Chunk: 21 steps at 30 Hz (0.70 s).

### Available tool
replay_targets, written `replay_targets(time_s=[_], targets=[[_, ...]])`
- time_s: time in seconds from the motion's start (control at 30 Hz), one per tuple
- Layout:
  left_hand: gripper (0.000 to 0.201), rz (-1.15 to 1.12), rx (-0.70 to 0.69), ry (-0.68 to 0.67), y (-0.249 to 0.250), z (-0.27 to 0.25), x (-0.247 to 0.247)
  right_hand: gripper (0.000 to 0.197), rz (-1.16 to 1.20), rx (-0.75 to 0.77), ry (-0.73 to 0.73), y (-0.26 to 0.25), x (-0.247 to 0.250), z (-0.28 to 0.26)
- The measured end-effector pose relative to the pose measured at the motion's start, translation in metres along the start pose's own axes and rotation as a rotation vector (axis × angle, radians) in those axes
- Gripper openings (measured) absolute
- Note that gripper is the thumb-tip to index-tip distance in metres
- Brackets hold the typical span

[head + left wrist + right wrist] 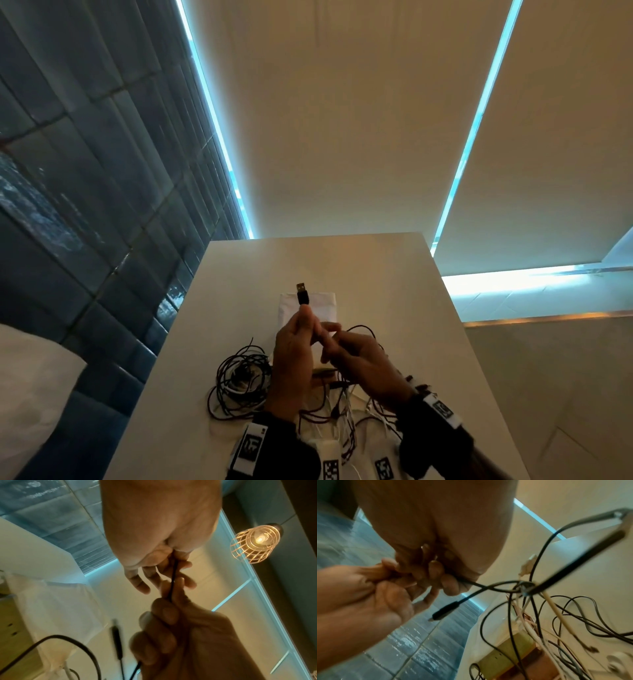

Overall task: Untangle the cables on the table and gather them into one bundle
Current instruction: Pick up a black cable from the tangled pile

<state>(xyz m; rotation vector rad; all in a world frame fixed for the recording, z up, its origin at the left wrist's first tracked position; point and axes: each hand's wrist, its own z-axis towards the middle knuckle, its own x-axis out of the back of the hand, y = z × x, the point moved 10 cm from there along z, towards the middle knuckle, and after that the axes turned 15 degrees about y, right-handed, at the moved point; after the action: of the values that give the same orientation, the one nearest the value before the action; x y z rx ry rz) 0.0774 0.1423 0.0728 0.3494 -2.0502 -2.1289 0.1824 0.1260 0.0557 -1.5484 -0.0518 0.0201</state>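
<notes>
My left hand (301, 317) is raised over the white table (394, 281) and pinches a black cable just below its USB plug (302, 293), which points up. Close beside it, my right hand (334, 344) grips the same black cable (172, 582) lower down. In the right wrist view the cable leaves my curled right fingers (448, 584) and runs to a knot (524, 586) of black and white cables. A loose heap of black and white cables (239, 380) lies left of my hands, and more strands (339, 418) hang under my wrists.
A flat white packet (322, 305) lies on the table beyond my hands. A second black plug (445, 611) dangles from the knot. A blue tiled wall (85, 171) is on the left, and a caged lamp (255, 543) hangs above.
</notes>
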Motion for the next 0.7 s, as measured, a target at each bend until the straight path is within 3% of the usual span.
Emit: replay_targets(time_s=[0.17,0.43,0.7], targets=[[0.044,-0.255,0.124,0.079,0.011,0.002,0.015,0.023,-0.09,-0.061,-0.021,0.034,-0.013,0.001],[0.033,-0.207,0.164,0.02,0.007,-0.002,0.023,0.024,-0.344,0.023,0.046,0.077,-0.011,0.009],[0.035,-0.304,0.203,0.097,0.014,0.0,0.039,0.025,-0.469,0.014,0.089,0.108,-0.002,-0.002]])
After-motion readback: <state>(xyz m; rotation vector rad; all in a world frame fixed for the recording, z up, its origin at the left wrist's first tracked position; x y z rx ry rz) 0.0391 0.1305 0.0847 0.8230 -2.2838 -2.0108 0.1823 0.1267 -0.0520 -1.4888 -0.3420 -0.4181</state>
